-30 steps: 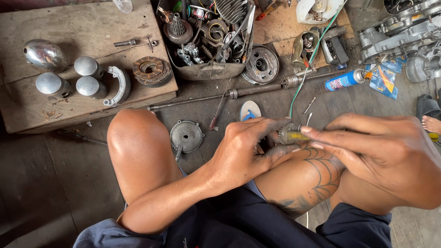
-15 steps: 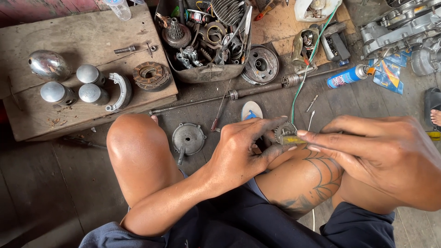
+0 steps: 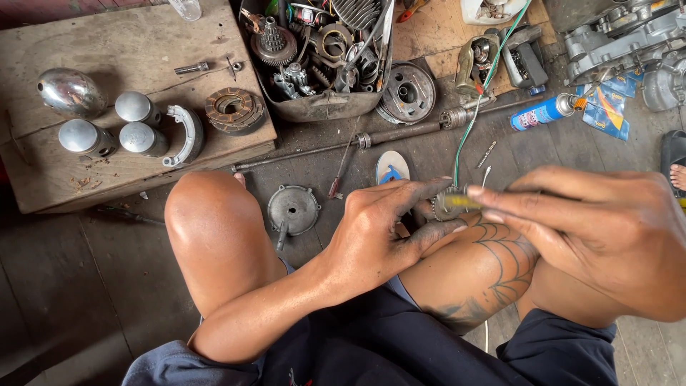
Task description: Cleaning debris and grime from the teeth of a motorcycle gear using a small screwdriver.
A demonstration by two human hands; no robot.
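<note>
- Dark, grimy floor boards (image 3: 64, 300) run under a seated person's bare knees, seen from above, with engine parts spread across the far side.
- Between the two hands, just above the tattooed right thigh, sits a small round toothed metal part (image 3: 444, 207) with a green wire (image 3: 477, 107) leading up from it across the floor.
- Left hand (image 3: 382, 232): its grip is closed on the toothed part, blackened fingers stretched along the top and thumb pressing from below.
- Right hand (image 3: 607, 239): its grip is pinched together on a yellow-handled tool (image 3: 464, 203), whose tip meets the toothed part; most of the tool is hidden behind the fingers.
- Just left of the left hand, on the floor between the knees, lies a round grey metal cover (image 3: 293, 209).
- Beyond the hands a long steel rod (image 3: 400, 134) lies across the floor, with a thin screwdriver (image 3: 341, 168) and a blue-and-white sandal (image 3: 392, 168) beside it.
- Farther back, a metal tray (image 3: 321, 107) holds gears, springs and other parts; a round drum-shaped part (image 3: 407, 93) leans beside it.
- On the left, a low wooden board (image 3: 128, 171) carries shiny chrome caps (image 3: 107, 121), a curved brake shoe (image 3: 187, 136) and a rusty ring-shaped coil (image 3: 232, 109).
- A blue spray can (image 3: 544, 112) lies at the right, near a grey engine casing (image 3: 629, 36).
</note>
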